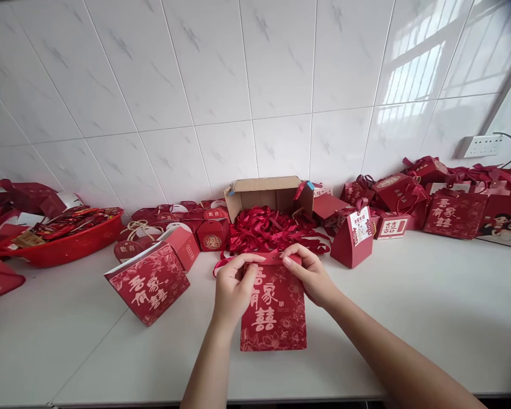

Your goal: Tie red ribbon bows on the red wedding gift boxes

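A red gift box [275,312] with gold characters stands on the white counter [409,318] in front of me. My left hand [232,287] pinches its top edge at the left, fingers closed. At the right of the same top edge my right hand [309,272] grips it too, fingers closed. A thin red ribbon [221,262] trails from the top edge toward the left. Just behind the box lies a heap of red ribbons [268,230], spilling out of an open cardboard carton [262,193].
Another red gift box [149,284] leans at the left. A red tray [68,244] of wrapped sweets sits far left. Several red boxes [455,213] line the tiled wall at the right, below a wall socket [479,146]. A small red box [353,238] stands right of the ribbons.
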A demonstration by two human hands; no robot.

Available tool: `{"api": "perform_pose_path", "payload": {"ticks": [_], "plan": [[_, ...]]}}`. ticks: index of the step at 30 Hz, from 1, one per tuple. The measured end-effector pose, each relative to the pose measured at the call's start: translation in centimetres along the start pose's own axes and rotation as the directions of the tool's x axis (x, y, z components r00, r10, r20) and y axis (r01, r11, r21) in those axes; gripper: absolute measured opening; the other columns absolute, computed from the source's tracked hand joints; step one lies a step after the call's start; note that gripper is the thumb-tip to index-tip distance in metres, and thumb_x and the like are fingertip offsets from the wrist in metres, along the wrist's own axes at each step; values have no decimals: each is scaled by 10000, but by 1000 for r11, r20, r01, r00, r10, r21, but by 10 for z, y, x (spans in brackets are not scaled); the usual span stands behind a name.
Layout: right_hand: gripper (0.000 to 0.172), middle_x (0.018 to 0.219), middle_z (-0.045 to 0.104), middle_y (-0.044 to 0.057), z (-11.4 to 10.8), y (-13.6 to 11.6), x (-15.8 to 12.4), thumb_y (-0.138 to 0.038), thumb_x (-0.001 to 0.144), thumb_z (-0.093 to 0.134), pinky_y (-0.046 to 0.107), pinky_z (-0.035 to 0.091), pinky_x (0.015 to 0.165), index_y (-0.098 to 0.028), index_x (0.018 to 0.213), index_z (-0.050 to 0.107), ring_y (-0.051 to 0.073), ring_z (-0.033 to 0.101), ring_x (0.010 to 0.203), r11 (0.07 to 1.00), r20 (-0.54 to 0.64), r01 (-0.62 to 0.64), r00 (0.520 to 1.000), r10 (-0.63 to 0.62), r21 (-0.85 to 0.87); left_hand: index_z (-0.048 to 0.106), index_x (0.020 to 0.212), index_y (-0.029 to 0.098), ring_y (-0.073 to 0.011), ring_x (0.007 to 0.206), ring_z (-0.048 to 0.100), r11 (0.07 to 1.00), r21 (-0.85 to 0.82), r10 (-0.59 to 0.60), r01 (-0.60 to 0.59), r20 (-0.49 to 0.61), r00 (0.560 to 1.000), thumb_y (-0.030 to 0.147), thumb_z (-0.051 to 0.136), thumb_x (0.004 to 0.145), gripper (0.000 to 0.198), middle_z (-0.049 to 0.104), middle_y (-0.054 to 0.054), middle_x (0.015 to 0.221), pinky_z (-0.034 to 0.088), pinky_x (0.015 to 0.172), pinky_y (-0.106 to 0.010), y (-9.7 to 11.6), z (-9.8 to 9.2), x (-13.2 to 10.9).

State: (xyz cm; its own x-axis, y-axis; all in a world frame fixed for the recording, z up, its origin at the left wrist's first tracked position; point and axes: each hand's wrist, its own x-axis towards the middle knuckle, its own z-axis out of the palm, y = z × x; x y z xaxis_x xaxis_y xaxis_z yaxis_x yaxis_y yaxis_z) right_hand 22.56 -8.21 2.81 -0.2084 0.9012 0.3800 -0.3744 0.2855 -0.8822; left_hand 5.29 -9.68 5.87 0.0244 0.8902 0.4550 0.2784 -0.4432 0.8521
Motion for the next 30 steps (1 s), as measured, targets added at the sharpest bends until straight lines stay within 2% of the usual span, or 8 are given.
{"api": "perform_pose_path", "payload": {"ticks": [5, 8, 12, 17, 20, 23, 27, 30], "plan": [[368, 777, 612, -20, 7, 3, -4, -389, 809, 648, 271, 510, 592, -296, 1124, 484, 144, 590, 636, 996, -36, -24, 999, 21, -90, 558, 716, 189, -117, 596, 497, 995, -55, 83, -84, -18, 996, 172, 510, 742, 57, 563, 19, 688, 405, 580, -226, -8, 3, -6], [291, 863, 631, 4, 11, 6, -5, -373, 796, 664, 274, 512, 614, -267, 1037, 540, 147, 602, 679, 990, -55, 11, 998, -19, -141, 518, 732, 197, -124, 643, 533, 996, -68, 59, -63, -56, 997, 245, 585, 767, 90, 555, 25, 698, 439, 646, -231, -9, 3, -12], [173, 887, 649, 15, 21, 7, -11, -334, 770, 699, 274, 510, 663, -237, 891, 624, 151, 610, 737, 970, -40, 80, 995, -92, -229, 564, 983, 203, -190, 868, 639, 979, -175, -116, 107, -42, 992, 328, 678, 750, 288, 664, -45, 943, 495, 783, -288, -8, -1, -24], [187, 814, 660, 37, 21, 3, -11, -397, 814, 642, 313, 497, 754, -216, 806, 691, 174, 613, 782, 958, 60, 197, 980, -188, -206, 679, 835, 163, -257, 879, 670, 949, -266, -181, 171, -14, 983, 369, 687, 734, 230, 723, -107, 921, 524, 774, -325, -6, -5, -43], [376, 804, 663, 67, 4, 5, 11, -485, 898, 453, 339, 510, 763, -188, 795, 659, 188, 626, 786, 976, -82, 112, 988, -130, -187, 681, 742, 178, -209, 684, 659, 960, -213, -192, 180, -39, 981, 387, 702, 710, 212, 720, -72, 746, 521, 627, -276, -4, -5, -51], [259, 857, 694, 77, -16, 18, 43, -423, 857, 504, 340, 535, 759, -188, 829, 610, 198, 662, 815, 923, -227, -74, 974, -15, -378, 657, 684, 183, -165, 534, 601, 956, -205, -222, 212, -30, 974, 411, 706, 700, 234, 680, -41, 611, 488, 523, -250, -3, -4, -53], [106, 855, 718, 60, -19, 50, 85, -226, 810, 542, 326, 547, 775, -180, 839, 633, 185, 682, 827, 832, -133, -106, 990, 40, -545, 657, 676, 185, -167, 519, 598, 948, -216, -247, 234, -36, 968, 424, 704, 691, 245, 675, -44, 610, 487, 498, -250, -5, -3, -51], [139, 879, 724, 44, -6, 77, 111, -120, 797, 546, 308, 535, 810, -182, 849, 660, 169, 679, 844, 717, -62, -96, 995, 73, -690, 655, 660, 193, -176, 532, 603, 945, -217, -258, 244, -38, 966, 427, 709, 680, 241, 675, -47, 600, 485, 497, -252, -5, -3, -50]]}}
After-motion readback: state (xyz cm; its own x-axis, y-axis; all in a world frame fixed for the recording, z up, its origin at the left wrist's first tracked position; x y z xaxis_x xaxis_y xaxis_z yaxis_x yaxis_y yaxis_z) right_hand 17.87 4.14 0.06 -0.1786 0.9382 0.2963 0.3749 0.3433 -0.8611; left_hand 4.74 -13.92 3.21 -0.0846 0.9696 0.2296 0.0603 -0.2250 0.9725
